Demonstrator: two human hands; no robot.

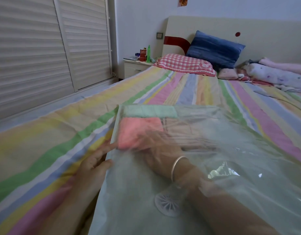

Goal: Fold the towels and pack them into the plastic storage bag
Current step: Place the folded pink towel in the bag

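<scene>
plastic storage bag (129, 197): clear, lying flat on the striped bedsheet (44, 141) in front of me, far end pointing at the headboard, round valve (166, 203) on the near part.
green towel (149, 111): folded, inside the bag at its far end.
pink towel (138, 131): folded, inside the bag, just nearer than the green one, against the bag's left side.
beige towel (185, 131): folded, inside the bag, right of the pink one, touching it.
my right hand (156, 150): inside the bag, seen through the plastic, fingers over the near edge of the pink towel; motion-blurred, can't tell if gripping or just pressing.
bracelet (177, 165): silver, on my right wrist, also under the plastic.
my left hand (93, 165): outside the bag on the sheet, fingers mostly straight, index tip and thumb tip touching the bag's left edge.
checked pillow (183, 64): red and white, at the head of the bed.
blue pillow (214, 48): propped on the headboard behind the checked one.
nightstand (134, 68): left of the bed, bottles and a red can on top.
</scene>
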